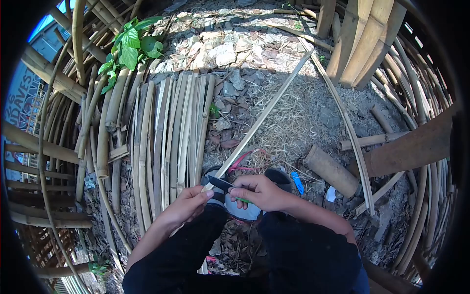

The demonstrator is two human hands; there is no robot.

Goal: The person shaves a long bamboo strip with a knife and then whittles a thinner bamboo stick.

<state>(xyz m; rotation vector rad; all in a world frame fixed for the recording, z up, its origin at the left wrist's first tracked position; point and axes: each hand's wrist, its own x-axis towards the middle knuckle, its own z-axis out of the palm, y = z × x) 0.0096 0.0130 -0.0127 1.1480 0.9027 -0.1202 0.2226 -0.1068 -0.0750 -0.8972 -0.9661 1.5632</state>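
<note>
A long, pale bamboo strip (267, 112) slants from the upper right down to my lap. My left hand (188, 205) is closed around it near its lower part, thumb on top. In my right hand (257, 191) is a knife with a dark blade (221, 184); a bit of green handle (243, 200) shows between the fingers. The blade lies across the strip, touching or just above it, close to my left thumb. Both hands are between my knees, over my feet. My palms hide part of the strip and most of the handle.
Many split bamboo strips (171, 142) lie side by side on my left. A cut bamboo tube (332, 170), a blue object (297, 183) and another long strip (350, 127) are on the right. Bamboo poles surround the leaf-strewn ground; a green plant (129, 46) grows at upper left.
</note>
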